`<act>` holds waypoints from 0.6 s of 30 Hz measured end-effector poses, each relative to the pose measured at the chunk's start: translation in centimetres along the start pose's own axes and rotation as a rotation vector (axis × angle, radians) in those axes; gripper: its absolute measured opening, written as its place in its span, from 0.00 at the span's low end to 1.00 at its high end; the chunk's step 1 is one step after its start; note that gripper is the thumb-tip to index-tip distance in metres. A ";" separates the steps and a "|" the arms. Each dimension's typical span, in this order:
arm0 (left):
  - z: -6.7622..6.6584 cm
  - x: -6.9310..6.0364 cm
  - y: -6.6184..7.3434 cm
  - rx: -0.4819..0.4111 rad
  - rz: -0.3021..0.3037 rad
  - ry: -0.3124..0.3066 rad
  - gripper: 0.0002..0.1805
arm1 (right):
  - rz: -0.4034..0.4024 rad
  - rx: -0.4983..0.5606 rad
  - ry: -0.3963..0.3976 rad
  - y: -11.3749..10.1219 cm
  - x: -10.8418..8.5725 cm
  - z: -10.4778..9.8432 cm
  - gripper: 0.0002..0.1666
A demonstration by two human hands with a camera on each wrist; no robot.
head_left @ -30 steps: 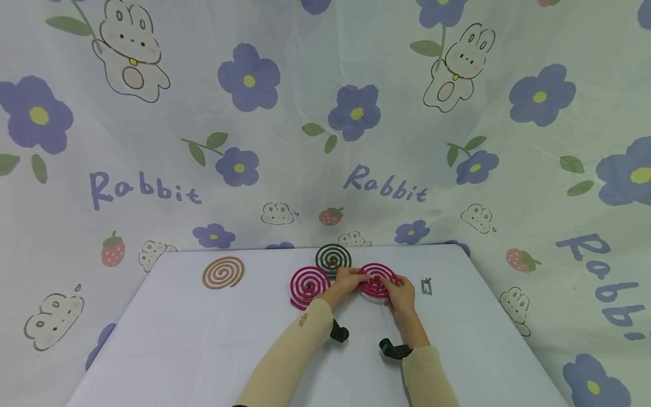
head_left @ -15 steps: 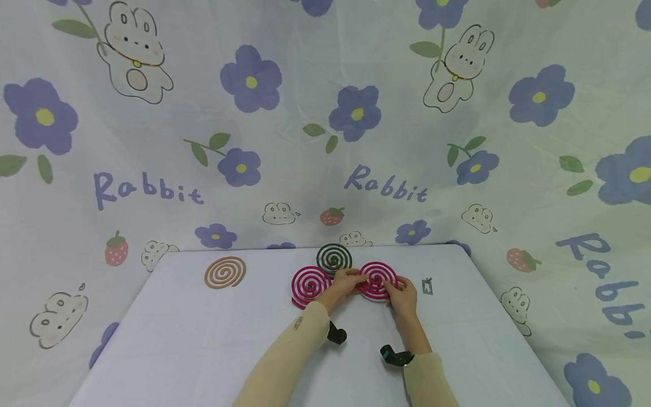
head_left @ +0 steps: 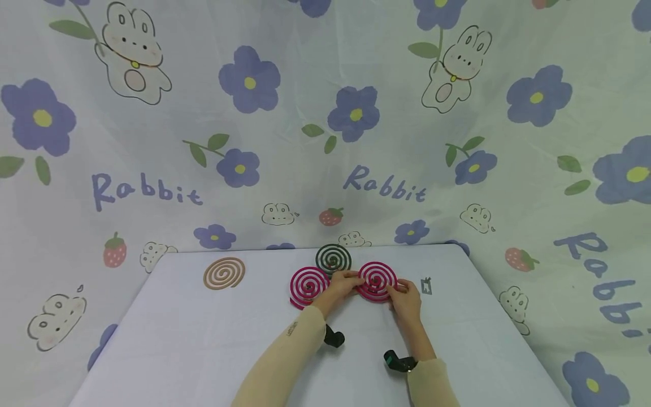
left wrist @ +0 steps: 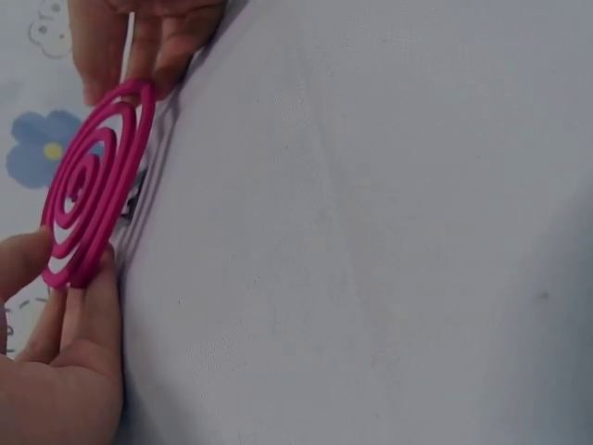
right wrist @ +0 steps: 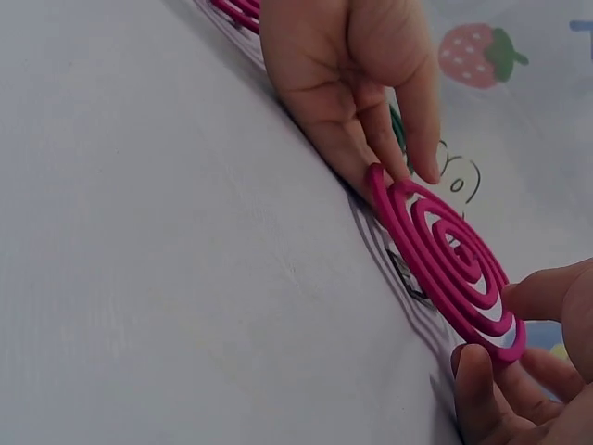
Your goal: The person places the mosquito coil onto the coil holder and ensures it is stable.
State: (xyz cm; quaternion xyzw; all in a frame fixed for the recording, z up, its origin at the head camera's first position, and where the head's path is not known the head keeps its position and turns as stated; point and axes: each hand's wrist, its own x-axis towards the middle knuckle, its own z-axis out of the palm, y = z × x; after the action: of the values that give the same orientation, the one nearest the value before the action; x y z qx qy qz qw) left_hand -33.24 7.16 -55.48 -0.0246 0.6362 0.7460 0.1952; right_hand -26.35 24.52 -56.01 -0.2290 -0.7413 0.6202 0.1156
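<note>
Both my hands hold a magenta mosquito coil [head_left: 377, 281] by opposite edges, tilted and raised a little off the table. My left hand [head_left: 343, 285] pinches its left edge, and my right hand [head_left: 408, 299] has the right edge between thumb and fingers. From the left wrist, the coil [left wrist: 97, 185] appears nearly edge-on. Beneath the coil, in the right wrist view, a small metal piece [right wrist: 406, 276] is partly hidden. Just left of my left hand lies another magenta coil [head_left: 309, 282], with a dark green coil [head_left: 333, 257] behind it.
A tan coil [head_left: 224, 273] lies on the left part of the white table [head_left: 168, 333]. Right of my right hand is a small flat metal stand [head_left: 426, 286]. A printed cloth [head_left: 295, 169] hangs behind the table's far edge.
The held magenta coil has tipped to face the head camera more. My right hand has shifted slightly right and toward me; my left hand keeps its hold.
</note>
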 end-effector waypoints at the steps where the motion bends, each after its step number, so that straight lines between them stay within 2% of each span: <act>1: -0.1 -0.1 0.0 -0.007 0.009 -0.002 0.21 | -0.003 -0.010 -0.001 0.0 -0.1 -0.1 0.28; 4: -0.1 -0.5 -0.1 0.005 0.042 0.004 0.20 | -0.012 -0.041 -0.008 -0.2 -0.6 -0.3 0.27; 10: -0.1 -1.1 0.0 0.150 0.107 0.066 0.18 | -0.033 -0.088 -0.021 -0.5 -1.3 -0.6 0.26; 18: -0.5 -1.5 -0.4 0.184 0.171 0.107 0.20 | -0.028 -0.117 -0.032 -0.1 -1.8 -1.1 0.25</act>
State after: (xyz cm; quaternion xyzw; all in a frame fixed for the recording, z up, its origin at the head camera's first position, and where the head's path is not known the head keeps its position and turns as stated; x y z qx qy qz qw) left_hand -31.89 6.35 -55.50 0.0081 0.7113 0.6959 0.0981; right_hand -24.33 24.61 -55.51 -0.2151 -0.7813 0.5776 0.0985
